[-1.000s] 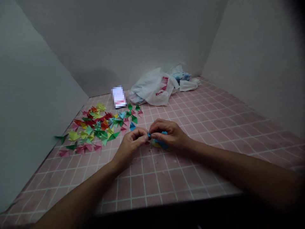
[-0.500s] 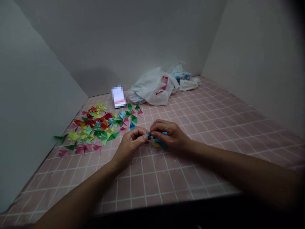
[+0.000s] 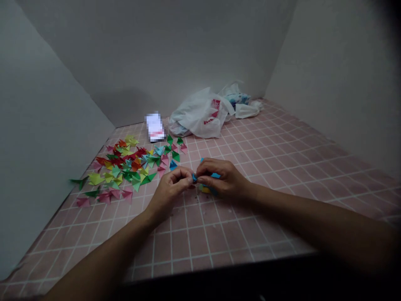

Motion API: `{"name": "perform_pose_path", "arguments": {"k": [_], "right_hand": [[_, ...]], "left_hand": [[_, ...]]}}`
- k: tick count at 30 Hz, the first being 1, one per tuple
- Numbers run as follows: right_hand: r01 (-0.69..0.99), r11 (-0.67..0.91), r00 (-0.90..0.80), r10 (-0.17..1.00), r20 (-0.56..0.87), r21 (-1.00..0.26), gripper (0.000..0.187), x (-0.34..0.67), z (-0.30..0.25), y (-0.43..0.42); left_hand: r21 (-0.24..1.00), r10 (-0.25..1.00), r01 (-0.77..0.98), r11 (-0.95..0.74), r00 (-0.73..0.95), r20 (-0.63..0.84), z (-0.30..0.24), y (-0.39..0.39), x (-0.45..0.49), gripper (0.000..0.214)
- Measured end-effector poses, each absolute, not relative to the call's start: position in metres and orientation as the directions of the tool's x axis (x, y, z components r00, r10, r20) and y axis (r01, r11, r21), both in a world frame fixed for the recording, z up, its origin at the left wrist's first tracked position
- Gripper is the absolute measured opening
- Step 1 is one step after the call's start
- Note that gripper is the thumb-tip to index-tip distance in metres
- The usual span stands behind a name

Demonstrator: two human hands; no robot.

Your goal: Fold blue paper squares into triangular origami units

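Observation:
Between my two hands is a small blue folded paper (image 3: 194, 178), pinched from both sides by thumb and forefinger. My left hand (image 3: 173, 186) is closed on its left side. My right hand (image 3: 222, 177) is closed on its right side, and the fingertips of both hands nearly meet. Partly hidden under my right hand lie blue paper sheets (image 3: 215, 175) and a yellow paper (image 3: 206, 190). A blue folded paper piece (image 3: 173, 165) rests just beyond my left hand. The exact folds of the held paper are too small to make out.
Many-coloured folded paper pieces (image 3: 136, 175) are spread over the left of the pink checked tablecloth (image 3: 260, 159). Behind them stands a phone (image 3: 155, 127) with a lit, blurred screen. A white plastic bag (image 3: 200, 115) lies by the back wall, with more crumpled bags (image 3: 247, 109) to its right.
My fingers have shifted slightly around the small blue folded paper, and more of its blue side now shows. Both hands stay in nearly the same place.

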State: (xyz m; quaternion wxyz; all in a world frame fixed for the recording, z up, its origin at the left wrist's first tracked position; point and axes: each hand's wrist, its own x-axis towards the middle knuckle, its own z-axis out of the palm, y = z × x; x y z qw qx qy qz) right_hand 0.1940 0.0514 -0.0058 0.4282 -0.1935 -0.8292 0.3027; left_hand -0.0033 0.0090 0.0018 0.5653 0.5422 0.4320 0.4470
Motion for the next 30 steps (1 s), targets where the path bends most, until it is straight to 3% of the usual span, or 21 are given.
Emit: {"name": "perform_pose_path", "arguments": {"k": [7,13,22,30], "right_hand": [[0.022,0.675,-0.56,0.62,0.55,-0.738,0.014,0.194,-0.006,0.052],[0.078,0.757,-0.555,0.574,0.602,-0.649,0.014,0.194,-0.006,0.051],[0.099,0.682,-0.563,0.639,0.525,-0.725,0.014,0.194,-0.005,0.047],[0.172,0.714,-0.559,0.638,0.529,-0.679,0.018,0.194,-0.006,0.047]], "left_hand": [[1.0,0.967,-0.016,-0.017,0.255,0.02,-0.001,0.01,-0.005,0.012],[1.0,0.967,-0.013,-0.014,0.255,0.017,-0.002,0.01,-0.005,0.012],[0.969,0.976,0.194,-0.151,0.185,0.115,0.012,0.004,0.001,0.012],[0.947,0.971,0.255,-0.194,0.185,0.149,0.011,0.005,0.001,0.011]]}}
